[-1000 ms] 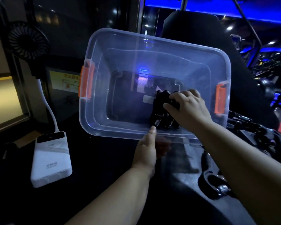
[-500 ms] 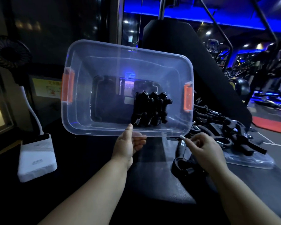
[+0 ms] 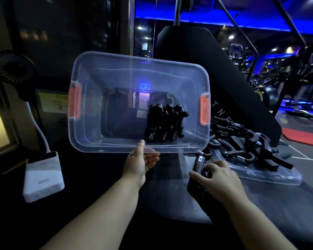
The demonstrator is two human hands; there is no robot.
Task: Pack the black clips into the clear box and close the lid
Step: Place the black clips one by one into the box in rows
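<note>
The clear box point(image 3: 90, 141) with orange latches is tilted up so its open side faces me. My left hand point(image 3: 140, 162) grips its near rim, thumb on the inside and fingers under it. Three black clips point(image 3: 165, 123) with metal springs stand side by side in the right part of the box. My right hand point(image 3: 218, 176) is down on the dark surface, its fingers curled round a black clip point(image 3: 198, 163) that lies in front of the pile. Several more black clips point(image 3: 242, 143) lie heaped on the clear lid point(image 3: 271, 175) to the right.
A white power bank point(image 3: 43, 175) with a white cable lies at the left, below a small black fan point(image 3: 13, 66). A large black padded bench back point(image 3: 197, 56) rises behind the box. Gym machines stand far right.
My right hand left the box after setting clips in it, dropped to the surface on the right and closed round a loose clip. The box stays held up in my left hand.
</note>
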